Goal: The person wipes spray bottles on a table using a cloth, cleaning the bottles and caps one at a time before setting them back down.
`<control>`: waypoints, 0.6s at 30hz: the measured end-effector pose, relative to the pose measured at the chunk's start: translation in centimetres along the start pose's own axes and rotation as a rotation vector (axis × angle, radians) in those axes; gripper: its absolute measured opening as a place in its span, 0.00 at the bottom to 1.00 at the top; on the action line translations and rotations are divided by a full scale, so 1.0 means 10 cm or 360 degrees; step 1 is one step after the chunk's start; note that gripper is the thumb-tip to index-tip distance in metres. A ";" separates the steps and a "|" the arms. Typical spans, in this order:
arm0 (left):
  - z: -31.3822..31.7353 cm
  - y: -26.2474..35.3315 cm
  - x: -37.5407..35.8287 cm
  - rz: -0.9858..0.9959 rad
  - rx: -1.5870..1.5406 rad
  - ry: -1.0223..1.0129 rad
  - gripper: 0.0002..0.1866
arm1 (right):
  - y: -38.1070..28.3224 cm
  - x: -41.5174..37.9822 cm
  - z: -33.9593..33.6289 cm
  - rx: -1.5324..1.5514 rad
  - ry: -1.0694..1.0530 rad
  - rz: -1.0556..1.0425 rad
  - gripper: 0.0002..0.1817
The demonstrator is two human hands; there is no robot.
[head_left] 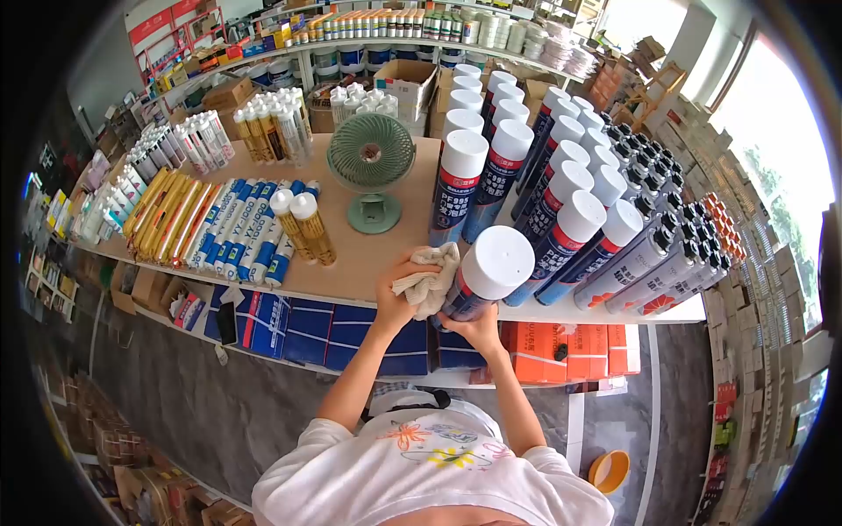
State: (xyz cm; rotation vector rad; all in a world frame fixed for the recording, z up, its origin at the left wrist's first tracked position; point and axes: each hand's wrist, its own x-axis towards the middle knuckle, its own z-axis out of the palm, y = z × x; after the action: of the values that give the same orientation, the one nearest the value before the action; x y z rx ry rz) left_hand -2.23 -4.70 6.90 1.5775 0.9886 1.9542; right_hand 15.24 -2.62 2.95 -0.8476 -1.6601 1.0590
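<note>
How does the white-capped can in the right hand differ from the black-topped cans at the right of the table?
The white-capped can wears a broad white cap; the black-topped cans end in narrow black tops. Its body is dark blue with a red band, theirs pale silver. It is gripped by the right hand with a cloth close by; they stand in rows. Both kinds are cylindrical.

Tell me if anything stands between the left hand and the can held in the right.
Only the cloth that the left hand grips comes between it and the white-capped can in the right hand. Nothing else visible is in the way; whether cloth and can touch is unclear.
</note>
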 end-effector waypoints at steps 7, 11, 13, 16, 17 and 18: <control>0.13 0.26 0.41 0.0055 0.0012 -0.0157 0.13 | -0.15 -0.14 0.09 0.0301 0.0009 0.0055 0.22; -0.06 -0.09 0.21 -0.0351 -0.0226 -0.0499 0.16 | 0.01 -0.20 -0.07 -0.0128 -0.0305 0.0131 0.36; -0.12 0.15 0.35 -0.0156 -0.0158 -0.0775 0.16 | -0.10 -0.23 -0.12 -0.0305 -0.0362 0.0023 0.42; -0.09 0.38 0.48 -0.0168 -0.0418 -0.0808 0.16 | -0.06 -0.24 -0.03 -0.0316 -0.0510 0.0023 0.46; -0.07 0.45 0.52 -0.0152 -0.0552 -0.0851 0.17 | -0.05 -0.28 0.01 -0.0291 -0.0562 0.0134 0.47; -0.05 0.49 0.55 -0.0135 -0.0533 -0.0943 0.15 | -0.08 -0.33 0.05 -0.0285 -0.0538 0.0186 0.47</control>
State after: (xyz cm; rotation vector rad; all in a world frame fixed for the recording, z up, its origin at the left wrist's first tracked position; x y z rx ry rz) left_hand -3.59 -4.06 14.10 1.7221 0.4496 1.3678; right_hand 15.75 -5.96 2.43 -0.9280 -2.0326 1.1969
